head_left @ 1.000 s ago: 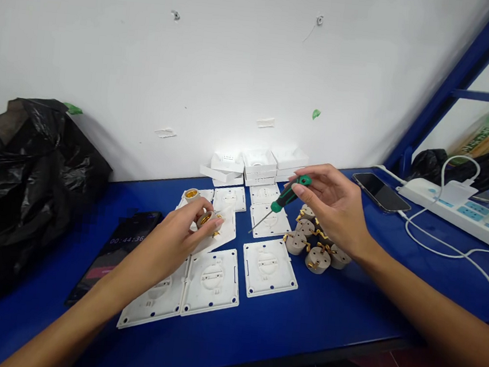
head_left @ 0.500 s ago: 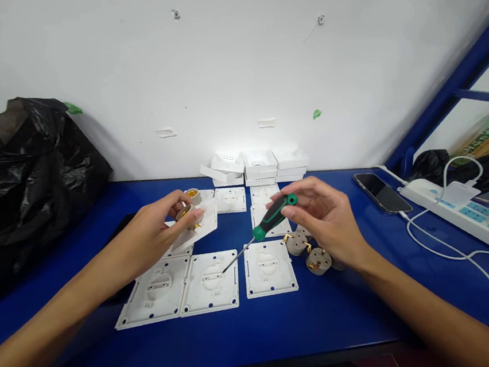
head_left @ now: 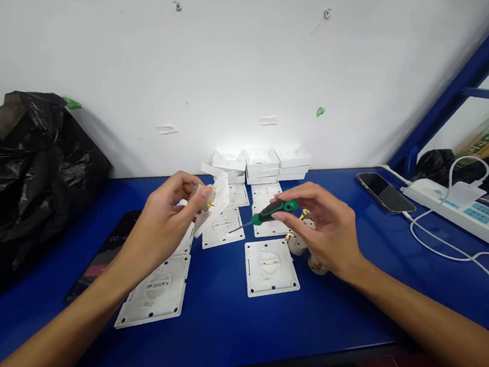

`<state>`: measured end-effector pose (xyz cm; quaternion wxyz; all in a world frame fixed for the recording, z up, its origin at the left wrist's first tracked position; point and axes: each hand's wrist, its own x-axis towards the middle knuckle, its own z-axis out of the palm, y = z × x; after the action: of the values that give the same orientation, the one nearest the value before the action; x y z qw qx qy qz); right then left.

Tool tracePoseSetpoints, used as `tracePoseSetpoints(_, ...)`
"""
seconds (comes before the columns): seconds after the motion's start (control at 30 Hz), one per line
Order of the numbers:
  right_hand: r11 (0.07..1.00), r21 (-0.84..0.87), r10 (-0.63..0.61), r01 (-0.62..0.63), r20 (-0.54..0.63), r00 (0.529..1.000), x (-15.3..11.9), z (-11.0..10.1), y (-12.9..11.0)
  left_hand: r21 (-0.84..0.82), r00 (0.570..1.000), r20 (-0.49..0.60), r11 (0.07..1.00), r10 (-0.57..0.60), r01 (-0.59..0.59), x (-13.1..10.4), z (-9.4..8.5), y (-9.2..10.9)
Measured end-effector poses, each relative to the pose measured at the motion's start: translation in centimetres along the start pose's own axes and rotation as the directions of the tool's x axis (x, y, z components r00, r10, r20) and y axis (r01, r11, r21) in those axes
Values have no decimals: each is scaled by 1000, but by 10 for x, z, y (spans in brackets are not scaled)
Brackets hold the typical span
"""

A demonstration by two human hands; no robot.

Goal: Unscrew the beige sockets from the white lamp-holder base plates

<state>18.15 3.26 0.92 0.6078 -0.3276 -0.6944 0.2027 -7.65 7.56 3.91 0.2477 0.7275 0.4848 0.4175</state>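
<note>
Lying pinched between right fingers (head_left: 298, 192), the green-black screwdriver (head_left: 265, 214)

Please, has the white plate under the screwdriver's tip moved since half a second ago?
Yes: the plate has moved away from the person, closer to the white boxes, which stay by the wall.
</note>
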Motion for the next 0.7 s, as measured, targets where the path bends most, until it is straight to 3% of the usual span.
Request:
tracePoseSetpoints(0.1, 999, -22, 34, -37, -136, 990, 8, -7, 0, 19, 989, 144, 999, 34, -37, -10, 7, 5)
tracePoseSetpoints(0.2, 999, -43, 13, -25, -261, 965, 17, -16, 4, 27, 935, 345, 995, 82, -98, -24, 18, 14)
tracePoseSetpoints(0.33, 999, -34, 15, -26, -291, 957, 22, -22, 9, -183, 825, 551, 983, 123, -24, -40, 41, 24)
tracePoseSetpoints(0.43, 999, -40, 19, -30, -273, 962, 20, -21, 9, -141, 774, 629, 990, 73, 21, -42, 49, 32)
tracePoseSetpoints(0.53, 998, -48, 22, -35, -249, 968, 19, -19, 7, 0, 746, 665, 1000, 0, 0, -40, 42, 36)
tracePoseSetpoints(0.63, 998, -53, 8, -21, -240, 971, 18, -19, 5, 112, 708, 704, 993, -56, -33, -40, 26, 31)
tracePoseSetpoints(0.7, 998, -66, -5, -11, -235, 972, 19, -21, 3, 189, 708, 700, 980, -89, -64, -41, 12, 23)
